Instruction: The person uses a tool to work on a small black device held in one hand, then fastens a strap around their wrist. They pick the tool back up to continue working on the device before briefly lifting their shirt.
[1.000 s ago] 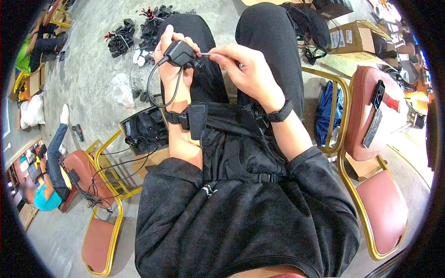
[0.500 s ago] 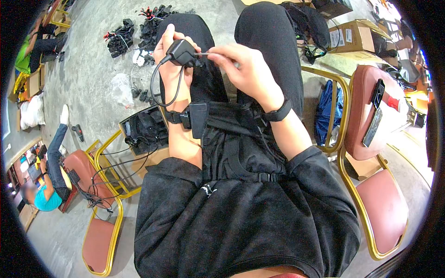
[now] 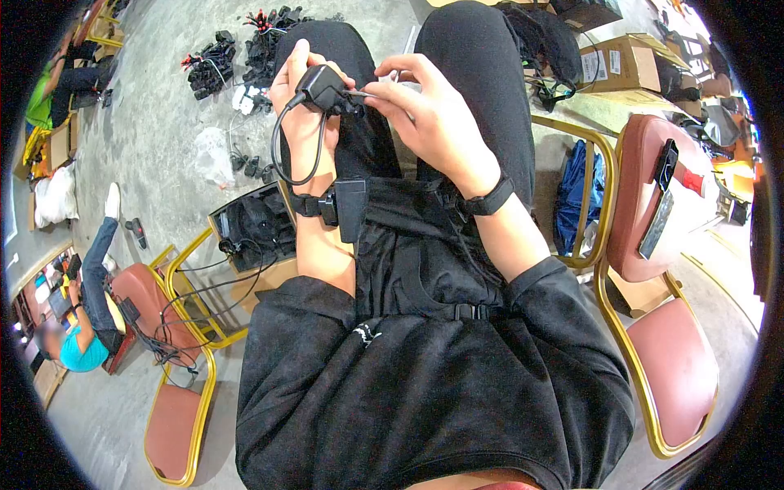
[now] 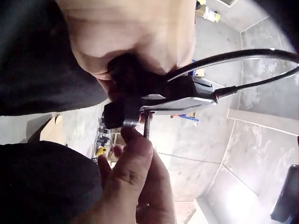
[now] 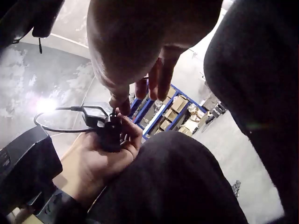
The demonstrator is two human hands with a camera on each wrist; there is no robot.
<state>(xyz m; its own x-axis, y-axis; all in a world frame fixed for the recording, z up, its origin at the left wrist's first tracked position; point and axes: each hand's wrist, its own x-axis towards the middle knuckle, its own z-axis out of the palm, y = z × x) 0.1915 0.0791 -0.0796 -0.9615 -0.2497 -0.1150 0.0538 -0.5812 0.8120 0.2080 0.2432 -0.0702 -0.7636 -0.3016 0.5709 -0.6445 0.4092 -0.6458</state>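
Observation:
A black device [image 3: 322, 88] with a looped black cable rests in the left hand [image 3: 304, 114], whose fingers curl round its far side. The right hand [image 3: 433, 118] pinches a thin metal rod [image 3: 360, 94] between thumb and forefinger, its end at the device's right side. In the left wrist view the rod [image 4: 147, 126] stands against a small black part [image 4: 122, 113] of the device. From the right wrist view, the device [image 5: 110, 134] lies in the left palm, just below the right fingertips. A second thin light rod [image 3: 409, 45] shows beyond the right fingers.
Both hands are above the person's black-trousered legs. Bundles of black parts [image 3: 214, 67] lie on the concrete floor at the upper left. Chairs stand on both sides, an open cardboard box [image 3: 616, 69] is at the upper right, and another person [image 3: 83, 347] is at the far left.
The right fingers have shifted and spread a little, and a light rod now shows beyond them. The left hand and the device have barely moved.

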